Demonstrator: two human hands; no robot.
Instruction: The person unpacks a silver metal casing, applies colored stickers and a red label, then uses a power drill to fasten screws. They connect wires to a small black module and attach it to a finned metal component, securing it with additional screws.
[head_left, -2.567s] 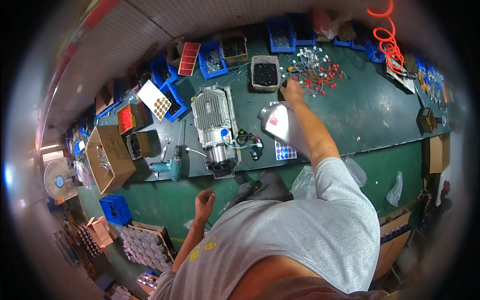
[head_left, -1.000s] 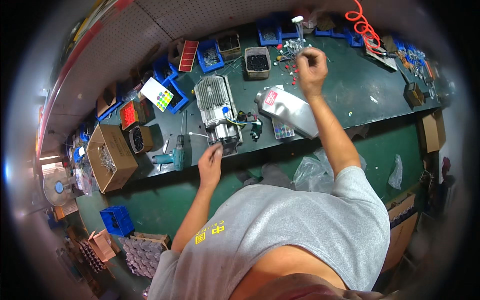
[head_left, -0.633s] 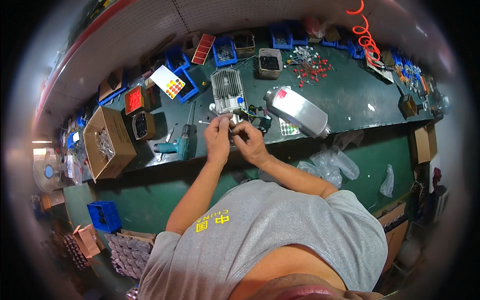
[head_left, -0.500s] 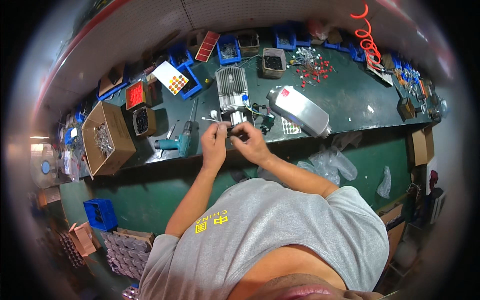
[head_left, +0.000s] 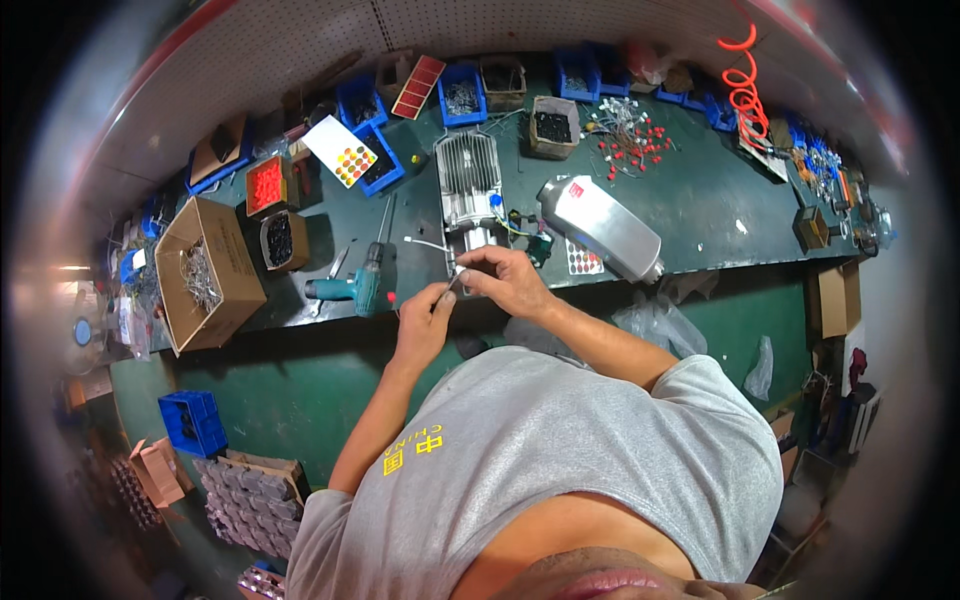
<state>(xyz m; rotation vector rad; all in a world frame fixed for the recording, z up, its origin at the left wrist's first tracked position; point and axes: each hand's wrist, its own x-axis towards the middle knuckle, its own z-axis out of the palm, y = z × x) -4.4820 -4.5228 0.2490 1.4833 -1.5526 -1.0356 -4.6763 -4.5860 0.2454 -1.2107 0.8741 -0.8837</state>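
Both hands meet just in front of a finned grey metal housing (head_left: 468, 165) that lies open on the bench. My left hand (head_left: 424, 322) is closed in a pinch, thumb and forefinger on a small dark thin piece too small to name. My right hand (head_left: 508, 281) also pinches at the same spot, beside a small whitish bit; what its fingers grip is mostly hidden. A white wire (head_left: 428, 243) with a small plug sticks out left of the housing's near end. Coloured wires and a black part (head_left: 539, 248) lie at its right side.
A teal cordless drill (head_left: 366, 287) lies left of my hands. To the right rests a silver metal cover (head_left: 607, 228), partly over a sticker sheet (head_left: 583, 260). A cardboard box (head_left: 235, 275) and blue bins (head_left: 461, 96) line the bench. An orange coiled hose (head_left: 741, 95) hangs at right.
Both hands have come closer to me, away from the housing, and the left has dropped lower than the right. More of the white wire shows beside the housing.
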